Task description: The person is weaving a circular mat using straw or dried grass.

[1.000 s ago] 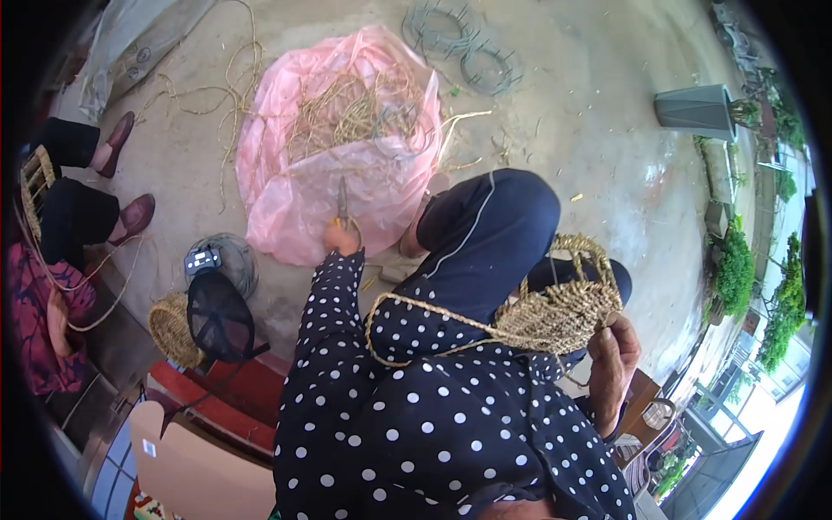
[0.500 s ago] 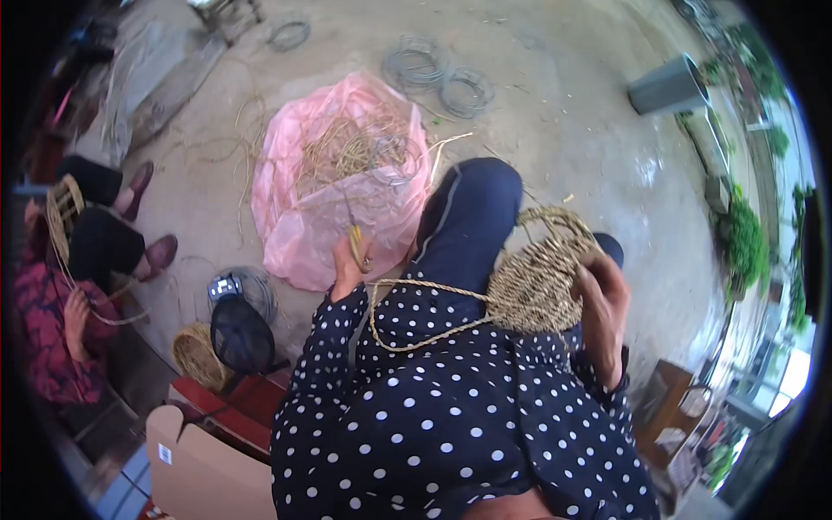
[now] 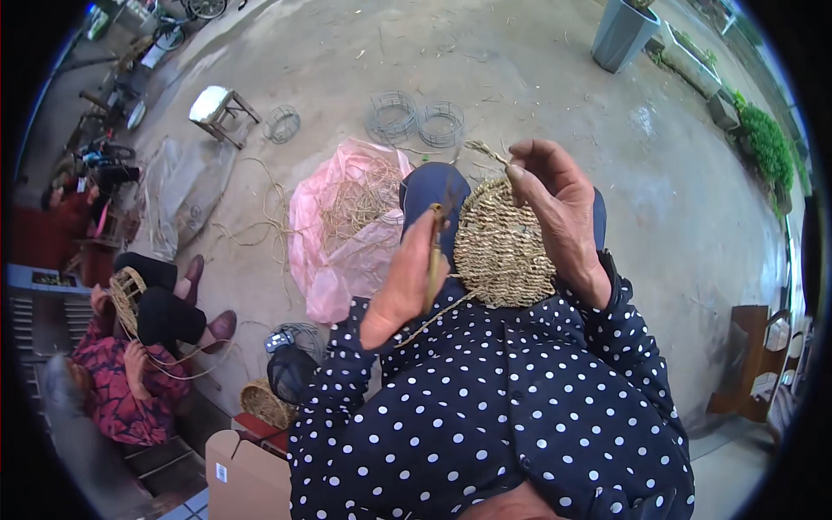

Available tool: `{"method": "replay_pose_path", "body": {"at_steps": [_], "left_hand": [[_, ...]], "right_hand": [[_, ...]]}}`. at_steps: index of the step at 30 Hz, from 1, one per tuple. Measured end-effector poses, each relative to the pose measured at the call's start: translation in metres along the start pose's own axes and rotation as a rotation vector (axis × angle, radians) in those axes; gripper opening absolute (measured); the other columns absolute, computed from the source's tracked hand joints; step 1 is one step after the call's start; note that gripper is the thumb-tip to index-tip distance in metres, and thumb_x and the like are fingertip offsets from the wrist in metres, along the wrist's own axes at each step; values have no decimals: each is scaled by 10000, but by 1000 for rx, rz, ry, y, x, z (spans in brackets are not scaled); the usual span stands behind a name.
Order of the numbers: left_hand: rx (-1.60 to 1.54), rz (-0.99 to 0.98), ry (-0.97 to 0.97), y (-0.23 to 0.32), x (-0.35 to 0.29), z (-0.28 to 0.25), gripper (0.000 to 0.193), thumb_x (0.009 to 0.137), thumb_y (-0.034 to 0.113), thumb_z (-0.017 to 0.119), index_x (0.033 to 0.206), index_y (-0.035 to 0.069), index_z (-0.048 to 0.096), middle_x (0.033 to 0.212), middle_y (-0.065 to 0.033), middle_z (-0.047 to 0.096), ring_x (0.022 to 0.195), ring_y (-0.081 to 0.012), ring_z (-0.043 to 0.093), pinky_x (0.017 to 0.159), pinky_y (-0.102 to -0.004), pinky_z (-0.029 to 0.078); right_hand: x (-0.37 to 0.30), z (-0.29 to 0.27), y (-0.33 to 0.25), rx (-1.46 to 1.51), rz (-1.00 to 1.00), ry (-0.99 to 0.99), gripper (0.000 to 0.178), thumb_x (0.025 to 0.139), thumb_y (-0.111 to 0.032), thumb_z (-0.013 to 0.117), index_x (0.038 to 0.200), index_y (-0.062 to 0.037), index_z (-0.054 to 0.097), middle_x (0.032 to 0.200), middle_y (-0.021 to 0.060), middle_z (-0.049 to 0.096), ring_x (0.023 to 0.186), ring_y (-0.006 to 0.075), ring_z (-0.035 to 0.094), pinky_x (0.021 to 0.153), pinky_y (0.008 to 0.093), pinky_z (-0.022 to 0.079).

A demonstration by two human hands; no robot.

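A woven straw-rope basket lies across my lap and knees, its tightly woven round face up. My right hand is above its far right side, thumb and fingers pinching a twisted straw rope end. My left hand is closed around yellow-handled scissors, their dark blades pointing away from me beside the basket's left edge. Below the left hand, a length of straw rope runs from the basket across my dotted shirt. The fingers of the left hand are partly hidden.
A pink plastic sheet with loose straw lies ahead left. Beyond it are wire frames and a stool. On the left, another person holds a basket frame. A cardboard sheet stands near my left side.
My left hand has moved right with the scissors, up to the basket. My right hand has risen from the basket's side and now pinches a rope end. The view has shifted.
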State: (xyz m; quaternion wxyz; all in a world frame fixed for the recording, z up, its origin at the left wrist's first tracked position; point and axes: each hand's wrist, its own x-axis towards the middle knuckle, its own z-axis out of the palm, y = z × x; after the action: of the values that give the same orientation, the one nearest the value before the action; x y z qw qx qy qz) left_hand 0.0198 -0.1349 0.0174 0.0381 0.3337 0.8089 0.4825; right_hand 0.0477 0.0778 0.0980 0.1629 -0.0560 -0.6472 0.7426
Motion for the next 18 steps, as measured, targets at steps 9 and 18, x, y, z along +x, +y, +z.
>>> {"method": "replay_pose_path", "body": {"at_steps": [9,18], "left_hand": [[12,-35,-93,37,9,12,639,776,-93,476,1394,-4,342,1169,-225,572,1065,-369,602,919,-410,477],[48,-18,-78,36,8,6,355,844,-14,527,1195,-14,473,953,-163,644,868,-311,656,787,-374,516]], "right_hand": [[-18,-14,4,-145,-29,-47,298,870,-10,686,1143,-2,565,945,14,622,838,57,592,730,193,494],[-22,-23,15,-295,-63,-143,272,877,-82,689,1126,-10,604,903,76,688,823,110,647,727,256,526]]}}
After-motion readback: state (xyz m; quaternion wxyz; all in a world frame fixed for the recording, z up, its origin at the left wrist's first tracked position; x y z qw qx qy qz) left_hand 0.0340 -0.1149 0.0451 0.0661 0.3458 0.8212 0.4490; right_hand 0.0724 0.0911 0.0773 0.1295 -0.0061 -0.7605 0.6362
